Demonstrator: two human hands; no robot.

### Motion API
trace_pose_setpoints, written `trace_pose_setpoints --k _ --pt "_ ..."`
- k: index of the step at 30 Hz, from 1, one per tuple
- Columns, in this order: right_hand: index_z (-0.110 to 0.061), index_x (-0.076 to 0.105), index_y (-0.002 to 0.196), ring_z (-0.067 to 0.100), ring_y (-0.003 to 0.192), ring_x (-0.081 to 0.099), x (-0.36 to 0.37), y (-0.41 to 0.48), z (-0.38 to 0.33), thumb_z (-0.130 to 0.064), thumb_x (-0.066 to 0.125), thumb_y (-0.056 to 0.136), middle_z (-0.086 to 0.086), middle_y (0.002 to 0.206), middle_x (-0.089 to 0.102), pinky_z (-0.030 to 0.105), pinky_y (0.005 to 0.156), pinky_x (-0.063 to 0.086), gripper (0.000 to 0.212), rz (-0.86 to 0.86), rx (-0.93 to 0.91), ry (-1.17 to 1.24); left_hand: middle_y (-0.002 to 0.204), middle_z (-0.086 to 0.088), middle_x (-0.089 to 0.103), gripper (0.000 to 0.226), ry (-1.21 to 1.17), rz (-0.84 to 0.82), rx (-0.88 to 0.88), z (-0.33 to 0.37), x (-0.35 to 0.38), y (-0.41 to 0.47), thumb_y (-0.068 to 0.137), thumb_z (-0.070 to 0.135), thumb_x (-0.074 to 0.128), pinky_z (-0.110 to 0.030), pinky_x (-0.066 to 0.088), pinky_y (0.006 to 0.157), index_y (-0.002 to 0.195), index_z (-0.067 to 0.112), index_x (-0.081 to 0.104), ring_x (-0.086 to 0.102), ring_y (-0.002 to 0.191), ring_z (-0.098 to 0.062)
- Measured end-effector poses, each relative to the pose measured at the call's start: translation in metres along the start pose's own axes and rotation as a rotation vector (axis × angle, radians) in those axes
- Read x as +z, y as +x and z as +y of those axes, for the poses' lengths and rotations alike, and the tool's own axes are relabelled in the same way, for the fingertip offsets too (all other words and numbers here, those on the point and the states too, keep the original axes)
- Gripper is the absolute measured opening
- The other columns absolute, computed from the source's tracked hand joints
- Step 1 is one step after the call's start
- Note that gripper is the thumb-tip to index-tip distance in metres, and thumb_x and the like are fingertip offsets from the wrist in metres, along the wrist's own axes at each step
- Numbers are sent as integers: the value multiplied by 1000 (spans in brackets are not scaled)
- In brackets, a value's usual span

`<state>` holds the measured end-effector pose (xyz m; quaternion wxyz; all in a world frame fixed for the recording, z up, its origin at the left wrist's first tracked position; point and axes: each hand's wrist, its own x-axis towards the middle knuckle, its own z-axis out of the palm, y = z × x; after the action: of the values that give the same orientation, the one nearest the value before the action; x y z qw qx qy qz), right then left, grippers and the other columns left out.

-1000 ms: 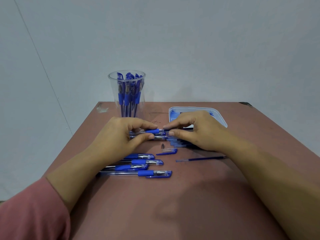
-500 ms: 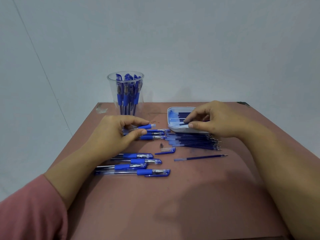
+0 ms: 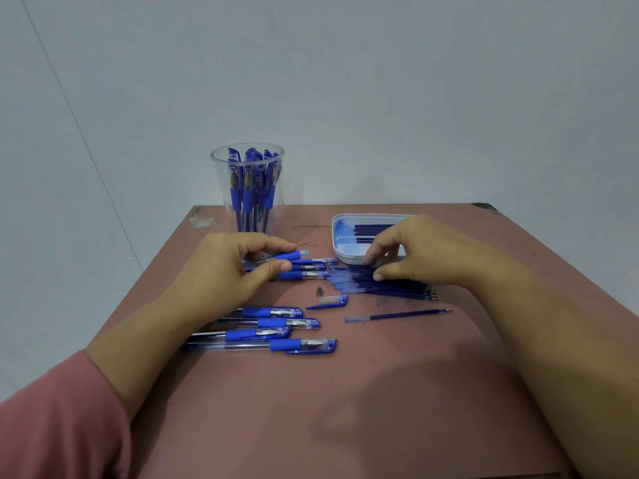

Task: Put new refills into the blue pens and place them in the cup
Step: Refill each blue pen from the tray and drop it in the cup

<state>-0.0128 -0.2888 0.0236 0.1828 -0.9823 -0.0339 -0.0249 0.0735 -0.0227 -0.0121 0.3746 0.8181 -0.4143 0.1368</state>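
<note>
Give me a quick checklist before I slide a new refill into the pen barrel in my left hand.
1. Clear pen barrel with blue rubber sleeve held in the left-hand grip: ok.
2. Barrel's front end open, small metal tip cone off and lying on the reddish-brown table: ok.
3. Right-hand grip has singled out one refill from the pile of dark blue refills: cannot tell; the fingers cover it.
4. Blue pen cap beside the tip cone, ready for reassembly: ok.
5. Room for one more pen in the clear plastic cup: cannot tell; it looks crowded.
</note>
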Motion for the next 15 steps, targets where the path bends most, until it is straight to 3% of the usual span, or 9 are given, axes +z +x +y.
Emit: trace_pose_setpoints --k 9,12,15 --pt "-34 70 99 -5 83 56 -6 10 23 -29 74 83 -22 90 62 5 64 37 18 267 9 92 83 38 64 25 -4 17 4 4 -1 -1 80 29 73 -1 38 62 100 43 68 60 73 11" --pt "-32 70 106 -6 86 55 -5 19 38 -29 72 85 -24 91 61 6 66 35 21 220 64 65 74 44 59 24 5 21 8 4 -1 0 80 27 74 0 36 61 100 39 69 57 67 14" --pt "-34 70 108 -2 88 57 -5 30 48 -29 71 86 -19 98 66 16 71 38 23 140 100 51 72 46 58 24 12 23 15 5 -1 0 80 25 74 1 36 61 101 36 70 56 66 16"
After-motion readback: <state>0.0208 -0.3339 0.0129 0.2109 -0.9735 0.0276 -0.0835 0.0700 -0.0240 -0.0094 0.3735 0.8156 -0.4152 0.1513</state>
